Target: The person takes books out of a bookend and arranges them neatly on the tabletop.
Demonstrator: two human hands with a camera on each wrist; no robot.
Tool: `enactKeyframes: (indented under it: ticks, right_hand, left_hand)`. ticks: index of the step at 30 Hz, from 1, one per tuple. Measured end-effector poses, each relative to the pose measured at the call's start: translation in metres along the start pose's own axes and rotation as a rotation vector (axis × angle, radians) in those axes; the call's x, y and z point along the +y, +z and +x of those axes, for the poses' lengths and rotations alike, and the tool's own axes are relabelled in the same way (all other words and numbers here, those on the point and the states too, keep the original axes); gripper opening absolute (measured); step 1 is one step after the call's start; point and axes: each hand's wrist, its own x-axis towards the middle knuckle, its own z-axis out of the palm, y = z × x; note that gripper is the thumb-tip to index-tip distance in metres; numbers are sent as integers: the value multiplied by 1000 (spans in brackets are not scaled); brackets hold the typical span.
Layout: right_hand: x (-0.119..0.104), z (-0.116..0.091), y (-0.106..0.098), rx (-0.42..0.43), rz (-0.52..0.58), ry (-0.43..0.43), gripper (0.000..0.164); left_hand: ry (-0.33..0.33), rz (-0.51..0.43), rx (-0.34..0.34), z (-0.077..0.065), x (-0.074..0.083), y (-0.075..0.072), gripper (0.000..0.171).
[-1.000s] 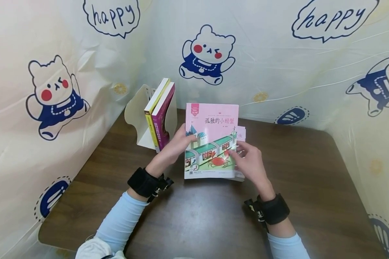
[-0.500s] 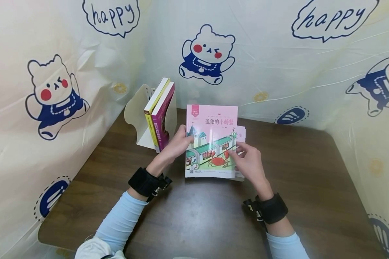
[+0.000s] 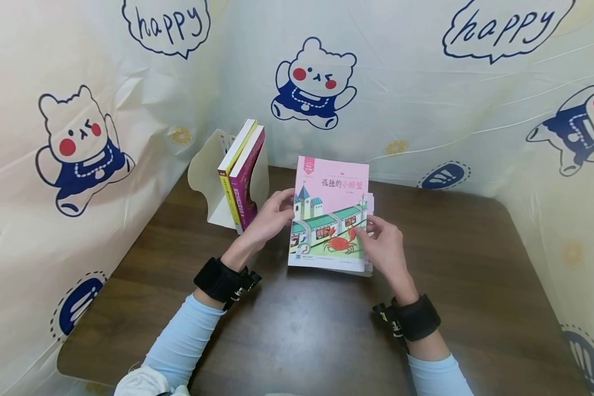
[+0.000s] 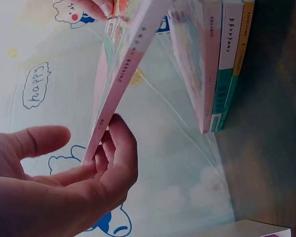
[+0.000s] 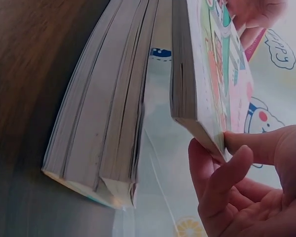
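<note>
Thumb and fingertips of the right hand (image 3: 383, 246) pinch the right edge of a thin pink paperback book (image 3: 331, 214) with a train and a red crab on its cover. The left hand (image 3: 269, 217) touches the spine side, its grip loose, fingers curved against the book and thumb lifted clear. The paperback is raised face up, a gap below it, above a flat stack of pink, white-and-teal and yellow-spined books (image 4: 212, 64) on a dark brown wood-grain desk (image 3: 302, 330). To the left of the paperback, a yellow-spined book (image 3: 230, 198) and a purple-spined book (image 3: 244, 201) stand side by side in a cream bookend (image 3: 203, 176). Black straps (image 3: 416, 318) circle both wrists above light blue sleeves (image 3: 183, 341); a pale backdrop (image 3: 401, 99) printed with cartoon bears and "happy" rises behind.
</note>
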Motion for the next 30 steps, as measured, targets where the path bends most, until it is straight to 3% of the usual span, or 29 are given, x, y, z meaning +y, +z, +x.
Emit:
enactKeyframes:
  ticks: [8, 11, 23, 30]
  right_hand:
    - [9, 4, -2, 11, -6, 16, 51]
    - [11, 4, -2, 8, -11, 14, 49]
    - [15, 10, -8, -69, -63, -37, 57]
    - [19, 13, -7, -59, -69, -59, 54]
  left_hand:
    - [-11, 36, -111, 7, -3, 2, 78]
    - [-7, 55, -125, 11, -6, 4, 79]
    - [-31, 38, -84, 23, -15, 11, 75]
    - [-60, 16, -50, 30, -22, 15, 69]
